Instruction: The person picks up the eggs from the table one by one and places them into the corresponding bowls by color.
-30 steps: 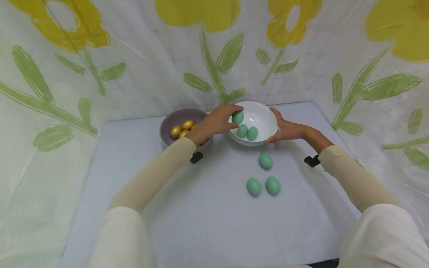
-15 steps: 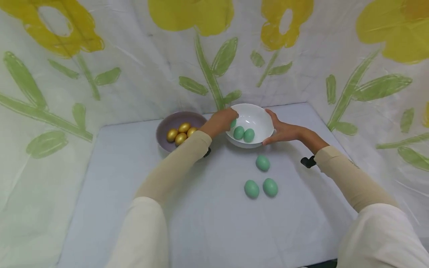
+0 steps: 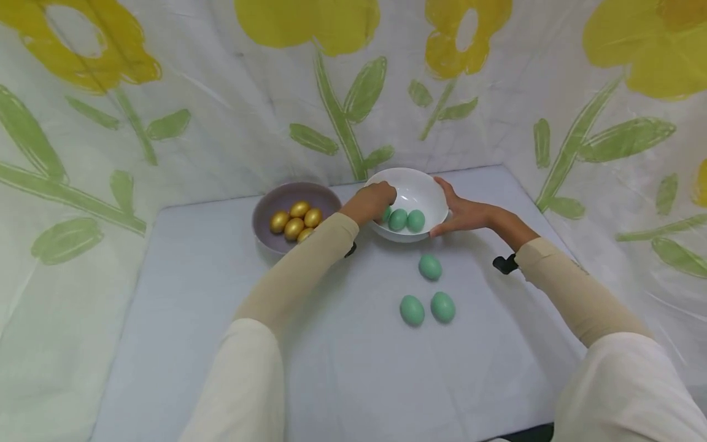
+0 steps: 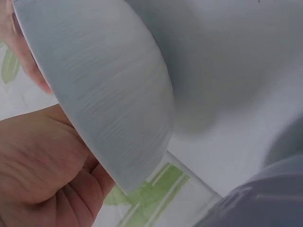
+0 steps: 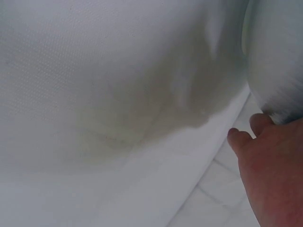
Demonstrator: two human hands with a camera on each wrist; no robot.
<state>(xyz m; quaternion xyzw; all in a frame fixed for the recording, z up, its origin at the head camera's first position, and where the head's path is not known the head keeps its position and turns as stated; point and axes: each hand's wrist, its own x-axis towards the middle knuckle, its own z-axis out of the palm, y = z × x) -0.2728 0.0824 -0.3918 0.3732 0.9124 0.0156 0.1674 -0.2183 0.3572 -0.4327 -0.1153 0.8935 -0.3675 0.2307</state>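
In the head view my left hand (image 3: 371,202) reaches over the near-left rim into the white bowl (image 3: 422,187), its curled fingers round a green egg (image 3: 385,215) that is mostly hidden. Two more green eggs (image 3: 397,219) lie beside it in the bowl. My right hand (image 3: 466,215) holds the bowl's right side, thumb towards the front and fingers further back. From the left wrist, the bowl's outer wall (image 4: 104,94) covers the fingertips of the left hand (image 4: 42,165). The right wrist view has the right hand (image 5: 277,165) against the bowl (image 5: 279,56).
Several gold eggs (image 3: 299,209) lie in a mauve bowl (image 3: 276,196) left of the white one, partly behind the left forearm. Three loose green eggs (image 3: 430,267) rest on the white-covered table (image 3: 353,368). Behind stands a flower-printed curtain (image 3: 221,92).
My left hand has lowered the green egg into the white bowl and turned over it. The two eggs there have shifted slightly right. The right hand keeps its hold on the bowl.
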